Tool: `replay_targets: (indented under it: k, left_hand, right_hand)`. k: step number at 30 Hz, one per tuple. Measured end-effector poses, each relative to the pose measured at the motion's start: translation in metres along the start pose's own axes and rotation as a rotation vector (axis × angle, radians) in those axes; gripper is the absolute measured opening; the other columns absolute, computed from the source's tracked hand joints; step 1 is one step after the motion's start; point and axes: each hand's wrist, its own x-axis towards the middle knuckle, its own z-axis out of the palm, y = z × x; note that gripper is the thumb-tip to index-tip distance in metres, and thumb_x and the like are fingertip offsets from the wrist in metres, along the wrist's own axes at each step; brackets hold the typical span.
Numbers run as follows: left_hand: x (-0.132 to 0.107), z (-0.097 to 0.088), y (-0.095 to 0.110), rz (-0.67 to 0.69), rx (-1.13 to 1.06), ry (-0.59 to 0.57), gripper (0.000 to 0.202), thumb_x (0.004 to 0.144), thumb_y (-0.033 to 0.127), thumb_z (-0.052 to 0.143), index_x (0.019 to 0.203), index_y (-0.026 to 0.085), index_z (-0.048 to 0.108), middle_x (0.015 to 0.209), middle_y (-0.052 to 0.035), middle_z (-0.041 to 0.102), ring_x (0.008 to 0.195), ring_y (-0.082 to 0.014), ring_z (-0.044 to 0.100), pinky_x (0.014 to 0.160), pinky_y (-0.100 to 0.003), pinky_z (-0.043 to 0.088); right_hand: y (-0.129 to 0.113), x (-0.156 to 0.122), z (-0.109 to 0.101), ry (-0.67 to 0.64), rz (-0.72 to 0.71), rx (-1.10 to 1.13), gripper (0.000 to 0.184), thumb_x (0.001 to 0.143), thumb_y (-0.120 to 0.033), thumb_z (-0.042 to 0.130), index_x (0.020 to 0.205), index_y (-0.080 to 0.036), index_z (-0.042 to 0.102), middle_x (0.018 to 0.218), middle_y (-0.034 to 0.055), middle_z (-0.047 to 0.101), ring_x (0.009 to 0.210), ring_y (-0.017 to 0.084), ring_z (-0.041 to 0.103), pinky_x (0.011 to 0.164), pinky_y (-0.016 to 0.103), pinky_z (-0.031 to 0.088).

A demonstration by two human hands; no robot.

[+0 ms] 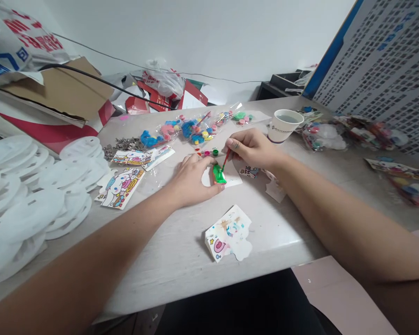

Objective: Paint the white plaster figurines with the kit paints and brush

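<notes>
My right hand (pixel 252 148) pinches a thin red paintbrush (pixel 226 159) whose tip touches a small green-painted figure (pixel 219 174). The figure lies on a white sheet (pixel 233 179) in the middle of the table. My left hand (pixel 192 180) rests beside the figure, fingers curled, thumb and fingertips steadying it. Just behind the figure sits a short strip of small paint pots (pixel 209 152). A painted, cut-out cartoon card (pixel 228 233) lies nearer the table's front edge.
A paper cup of water (pixel 283 125) stands right of my right hand. Bags of coloured figures (pixel 181 129) lie behind. Cartoon sticker sheets (pixel 123 185) and stacked white discs (pixel 28 200) fill the left. Plastic-wrapped kits (pixel 356 130) crowd the right; cardboard boxes (pixel 56 93) sit at the back left.
</notes>
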Motion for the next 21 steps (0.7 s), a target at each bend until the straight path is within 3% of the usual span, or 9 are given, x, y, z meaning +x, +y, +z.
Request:
replay_targets:
  k: [4, 10, 15, 18, 21]
  left_hand:
    - [0.0001, -0.0002, -0.0004, 0.018, -0.001, 0.003, 0.051, 0.076, 0.056, 0.067, 0.117, 0.027, 0.060, 0.106, -0.0093, 0.056, 0.117, -0.0341, 0.050, 0.096, -0.050, 0.044]
    - [-0.0002, 0.0004, -0.0003, 0.002, -0.013, 0.007, 0.054, 0.075, 0.056, 0.068, 0.121, 0.028, 0.059, 0.107, -0.0090, 0.055, 0.117, -0.0337, 0.050, 0.098, -0.050, 0.043]
    - [-0.0003, 0.0007, -0.0005, 0.012, -0.018, 0.010, 0.052, 0.075, 0.055, 0.068, 0.119, 0.028, 0.060, 0.106, -0.0090, 0.055, 0.118, -0.0337, 0.050, 0.098, -0.050, 0.043]
    - [0.0000, 0.0005, -0.0006, 0.005, -0.023, 0.009, 0.058, 0.075, 0.056, 0.068, 0.127, 0.030, 0.058, 0.108, -0.0088, 0.055, 0.118, -0.0332, 0.050, 0.099, -0.051, 0.043]
    - [0.0000, -0.0003, 0.0004, -0.008, -0.019, 0.002, 0.059, 0.075, 0.056, 0.068, 0.126, 0.029, 0.058, 0.108, -0.0091, 0.055, 0.117, -0.0334, 0.051, 0.100, -0.051, 0.043]
  right_hand:
    - [-0.0049, -0.0010, 0.0023, -0.126, -0.013, 0.012, 0.055, 0.086, -0.066, 0.058, 0.075, -0.013, 0.068, 0.065, 0.0061, 0.070, 0.054, 0.010, 0.056, 0.051, 0.021, 0.044]
    - [-0.0050, -0.0005, 0.0018, -0.004, -0.043, -0.027, 0.056, 0.087, -0.067, 0.055, 0.072, -0.014, 0.065, 0.061, 0.0052, 0.068, 0.051, 0.009, 0.054, 0.048, 0.022, 0.041]
    - [-0.0047, -0.0006, 0.0014, -0.152, 0.001, -0.032, 0.050, 0.091, -0.061, 0.054, 0.078, -0.014, 0.066, 0.068, 0.0060, 0.070, 0.056, 0.010, 0.058, 0.053, 0.022, 0.045]
    - [-0.0022, 0.0009, -0.0020, -0.062, 0.049, -0.108, 0.044, 0.095, -0.055, 0.053, 0.082, -0.014, 0.064, 0.069, 0.0055, 0.068, 0.058, 0.010, 0.056, 0.054, 0.021, 0.045]
    - [-0.0012, 0.0003, -0.0067, -0.044, 0.047, -0.019, 0.045, 0.096, -0.056, 0.049, 0.087, -0.014, 0.063, 0.069, 0.0033, 0.064, 0.057, 0.009, 0.052, 0.053, 0.021, 0.043]
